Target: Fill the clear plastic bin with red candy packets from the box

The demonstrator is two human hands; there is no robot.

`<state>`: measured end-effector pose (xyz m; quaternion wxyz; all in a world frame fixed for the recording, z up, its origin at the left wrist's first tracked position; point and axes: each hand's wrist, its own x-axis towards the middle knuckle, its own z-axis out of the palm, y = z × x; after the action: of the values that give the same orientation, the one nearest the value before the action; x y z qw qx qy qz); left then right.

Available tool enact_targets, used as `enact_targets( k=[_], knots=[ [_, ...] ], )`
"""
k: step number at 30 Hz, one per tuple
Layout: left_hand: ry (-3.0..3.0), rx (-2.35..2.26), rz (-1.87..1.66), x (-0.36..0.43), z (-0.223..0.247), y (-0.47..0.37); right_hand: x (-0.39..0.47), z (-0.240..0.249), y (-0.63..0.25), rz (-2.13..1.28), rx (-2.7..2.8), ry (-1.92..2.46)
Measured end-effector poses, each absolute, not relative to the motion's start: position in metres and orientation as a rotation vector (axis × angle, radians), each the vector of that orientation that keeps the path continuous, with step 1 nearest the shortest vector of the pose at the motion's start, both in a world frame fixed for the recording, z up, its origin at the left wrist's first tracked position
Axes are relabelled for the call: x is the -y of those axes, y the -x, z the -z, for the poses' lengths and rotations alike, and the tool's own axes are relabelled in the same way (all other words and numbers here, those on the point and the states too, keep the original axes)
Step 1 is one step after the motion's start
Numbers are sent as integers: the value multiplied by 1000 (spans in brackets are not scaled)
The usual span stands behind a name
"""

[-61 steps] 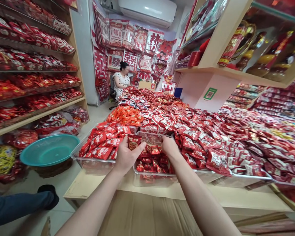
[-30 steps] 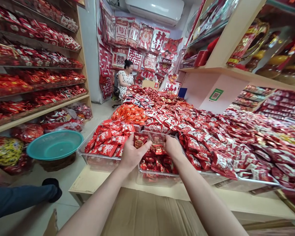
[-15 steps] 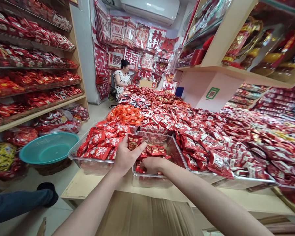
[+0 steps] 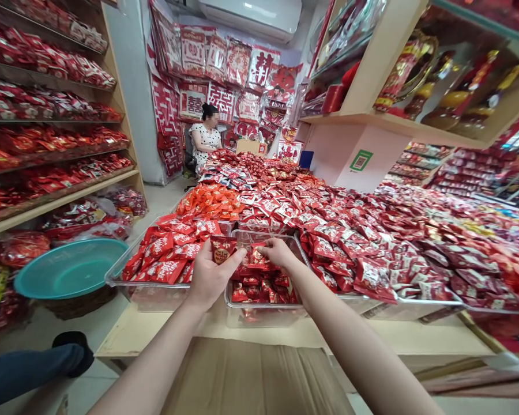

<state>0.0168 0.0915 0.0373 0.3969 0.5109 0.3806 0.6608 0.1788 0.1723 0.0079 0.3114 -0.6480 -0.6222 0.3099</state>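
Observation:
My left hand (image 4: 213, 271) grips small dark red candy packets (image 4: 222, 249) with gold print, thumb over the front; how many it holds I cannot tell. Just to its right, my right hand (image 4: 277, 252) pinches a red candy packet (image 4: 258, 255) by its right side, close to the left thumb. Both hands are over a clear plastic bin (image 4: 266, 316), in whose bottom lie several red packets (image 4: 263, 290). Against its left side stands another clear bin (image 4: 149, 282), heaped with bright red packets (image 4: 173, 253).
More heaped packets (image 4: 372, 259) spread to the right and back. A cardboard piece (image 4: 255, 374) lies below my arms. At left are a teal basin (image 4: 71, 268), stocked shelves (image 4: 52, 150) and someone's leg (image 4: 30, 366). A seated person (image 4: 205, 138) is behind; a cabinet (image 4: 372, 109) overhangs at right.
My right hand has come up out of the bin with a red packet and moved beside my left hand. The left hand keeps its packets. The view has shifted slightly right.

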Motion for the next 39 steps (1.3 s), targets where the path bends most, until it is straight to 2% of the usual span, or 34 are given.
enact_targets(
  k=[7,12,16,19,27,39],
  knots=[
    [-1298,-975,-1683,-92,-35,-17,-180,-1,-184,-778,1556,1759],
    [-1305,-968,-1679,-93,-34,-17,-180,-10,-184,-616,1562,1608],
    [-1327,-970,-1673,-91,-35,-16,-172,-17,-185,-420,1718,1489],
    [-1334,-974,-1670,-91,-36,-16,-168,-18,-187,-372,1916,1620],
    [-1340,-968,-1668,-91,-36,-17,-162,-14,-190,-448,2287,1814],
    [-1336,-965,-1668,-91,-36,-17,-160,-15,-182,-322,2296,1735]
  ],
)
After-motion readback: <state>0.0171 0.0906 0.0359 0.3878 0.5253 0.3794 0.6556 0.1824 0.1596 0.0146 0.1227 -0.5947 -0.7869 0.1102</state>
